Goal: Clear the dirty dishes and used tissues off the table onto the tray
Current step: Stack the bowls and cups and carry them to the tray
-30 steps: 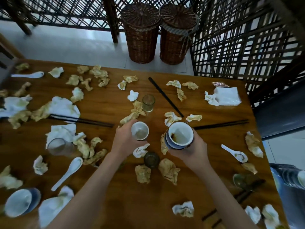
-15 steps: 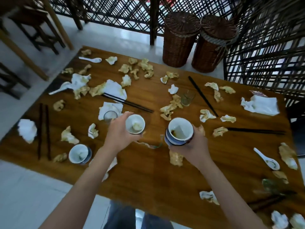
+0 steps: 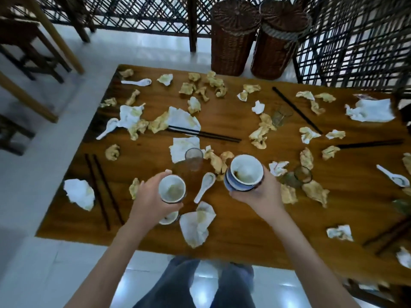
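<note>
L hand [image 3: 148, 196] grips a small white cup [image 3: 172, 189], fingers curled round it, held above the near edge of the wooden table [image 3: 255, 230]. R hand [image 3: 260, 193] holds a stack of blue-and-white bowls [image 3: 244, 173] from below, thumb and fingers wrapped on the sides, brown residue inside the top one. Both are lifted off the table. Between the hands a white spoon [image 3: 204, 184] lies on the wood. Another small bowl [image 3: 169, 217] sits near the near edge, partly hidden under the L hand. Crumpled stained tissues [image 3: 196, 227] are scattered across the whole top, w/ black chopsticks [image 3: 204, 135] mid-table and an empty glass [image 3: 194, 155] just beyond the cup. Two wicker baskets [image 3: 233, 36] stand past the far edge.
</note>
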